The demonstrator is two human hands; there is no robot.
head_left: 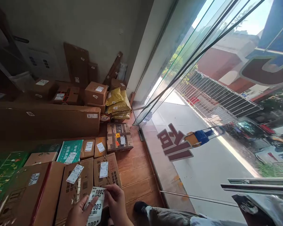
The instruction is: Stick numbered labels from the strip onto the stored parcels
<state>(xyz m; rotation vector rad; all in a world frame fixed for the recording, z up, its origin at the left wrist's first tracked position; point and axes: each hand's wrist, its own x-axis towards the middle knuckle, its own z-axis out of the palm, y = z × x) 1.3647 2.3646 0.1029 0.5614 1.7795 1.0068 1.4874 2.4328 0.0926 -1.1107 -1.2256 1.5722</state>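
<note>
A strip of white printed labels is held up low in the view, with T002 at the top and lines ending in 003 and 004 below. My left hand grips the strip at its left edge, thumb across the front. At the upper right corner, my right hand pinches the edge of the T002 label between thumb and fingers. Just beyond my hands are a brown carton with a white shipping label and another carton with a tilted label.
A long carton lies across the left side. Yellow mailing bags are piled near the door frame, close to a taped carton. Glass doors with a metal handle stand at right. The wooden floor runs beside the threshold.
</note>
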